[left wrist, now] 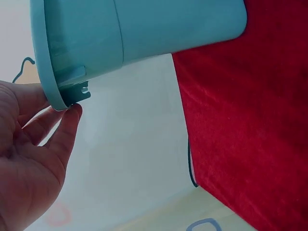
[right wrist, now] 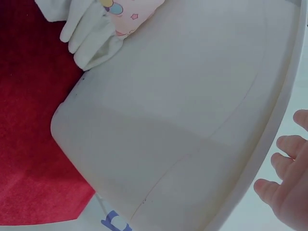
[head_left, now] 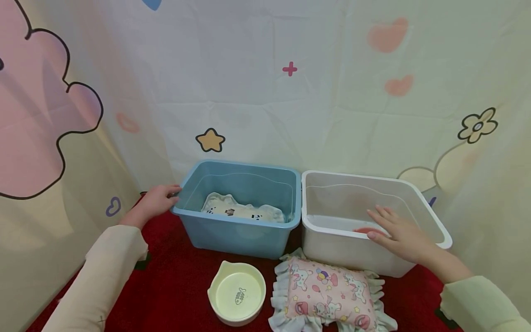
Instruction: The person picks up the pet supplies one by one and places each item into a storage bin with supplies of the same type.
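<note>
At the left end of the blue bin [head_left: 238, 233], my left hand [head_left: 157, 203] holds the rim. In the left wrist view, the fingers of the left hand [left wrist: 36, 144] meet the rim from both sides near a small moulded clip. A pale cloth-like item with small animal prints [head_left: 240, 211] lies inside this bin. My right hand [head_left: 400, 235], fingers spread and nothing in its grasp, hovers over the front rim of the white bin [head_left: 340, 246]. Inside that bin a reddish thing [head_left: 365, 229] shows partly; the hand and rim hide the rest.
A pale yellow bowl [head_left: 220, 288] with a fish drawing stands on the red cloth [head_left: 166, 286] before the blue bin. Beside it a pink ruffled pillow [head_left: 332, 295] lies against the white bin's front. A printed curtain [head_left: 265, 124] hangs behind both bins.
</note>
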Available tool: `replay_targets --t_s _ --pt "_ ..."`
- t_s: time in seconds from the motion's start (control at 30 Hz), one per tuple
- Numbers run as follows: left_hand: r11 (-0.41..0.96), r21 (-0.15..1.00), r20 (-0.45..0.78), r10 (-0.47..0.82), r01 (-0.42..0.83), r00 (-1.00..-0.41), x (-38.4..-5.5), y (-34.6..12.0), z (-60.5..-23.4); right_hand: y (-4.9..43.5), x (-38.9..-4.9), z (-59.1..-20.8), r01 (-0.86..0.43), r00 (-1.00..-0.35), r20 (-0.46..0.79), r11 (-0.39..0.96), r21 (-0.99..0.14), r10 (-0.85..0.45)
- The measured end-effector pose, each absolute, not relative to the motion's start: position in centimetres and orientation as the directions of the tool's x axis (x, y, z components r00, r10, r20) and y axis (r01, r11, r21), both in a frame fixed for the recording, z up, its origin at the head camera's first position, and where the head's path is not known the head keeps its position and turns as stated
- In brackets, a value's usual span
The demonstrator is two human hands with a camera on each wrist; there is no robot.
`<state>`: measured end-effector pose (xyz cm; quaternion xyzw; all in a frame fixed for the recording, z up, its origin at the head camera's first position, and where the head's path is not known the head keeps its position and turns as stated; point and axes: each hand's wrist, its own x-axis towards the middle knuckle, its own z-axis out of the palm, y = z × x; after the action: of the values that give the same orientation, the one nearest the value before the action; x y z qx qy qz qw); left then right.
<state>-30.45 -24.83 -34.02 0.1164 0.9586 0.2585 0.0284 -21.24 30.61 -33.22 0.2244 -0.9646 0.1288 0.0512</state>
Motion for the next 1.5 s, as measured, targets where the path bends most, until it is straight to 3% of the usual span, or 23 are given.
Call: replay_targets --t_s 0.53,0.87,1.27,1.5 --pt "0.768 0.608 0.014 0.244 0.202 -0.970 -30.4 -25.1 -34.1 28.8 -20.6 -33.4 -0.462 -0.886 0.158 0.860 -0.217 -0.436" --pt "0.698 0.711 -0.097 0.222 0.088 -0.970 -30.4 -24.9 -33.9 28.0 -20.1 -33.6 -0.504 -0.861 0.184 0.841 -0.195 -0.473" --pt "0.687 0.726 -0.144 0.208 0.039 -0.967 -30.7 -24.9 -33.7 27.2 -19.5 -34.1 -0.515 -0.854 0.191 0.841 -0.166 -0.485" --pt "0.675 0.738 -0.167 0.192 0.007 -0.967 -30.9 -25.0 -34.0 26.6 -19.2 -34.6 -0.583 -0.798 0.275 0.803 -0.124 -0.536"
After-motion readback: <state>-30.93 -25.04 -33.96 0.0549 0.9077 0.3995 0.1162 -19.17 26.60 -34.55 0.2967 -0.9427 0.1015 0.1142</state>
